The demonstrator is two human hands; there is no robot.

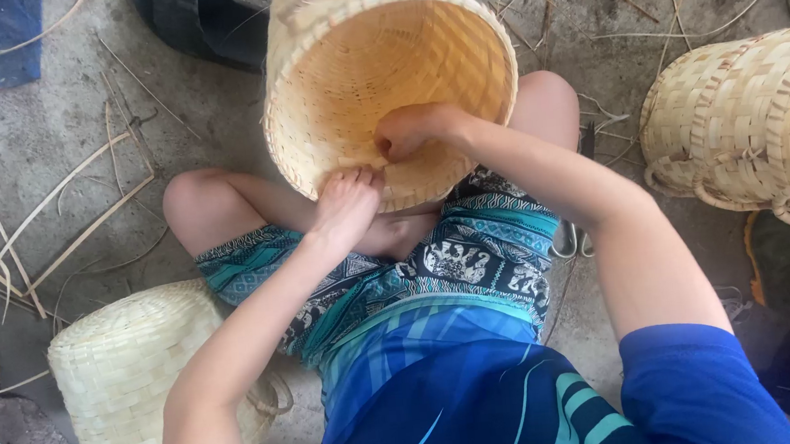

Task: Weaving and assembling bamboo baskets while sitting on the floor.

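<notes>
While you sit on the concrete floor [73,136] with your knees apart, the tall woven basket [382,71] rests tilted between your legs, its open mouth turned up toward you. Your left hand [346,202] presses against the near rim from outside, fingers together and curled onto the edge. Your right hand [411,130] reaches over the same rim, fingers clamped on the rim band just inside. By the look of it the body of the basket is fully woven and only the rim is being worked, so most of the job seems done. A finished-looking pale basket [132,378] lies on its side by your left thigh toward the near edge of the floor, and more baskets with loop handles [748,124] are stacked at the right edge. Loose bamboo strips [51,214] lie scattered at the left
</notes>
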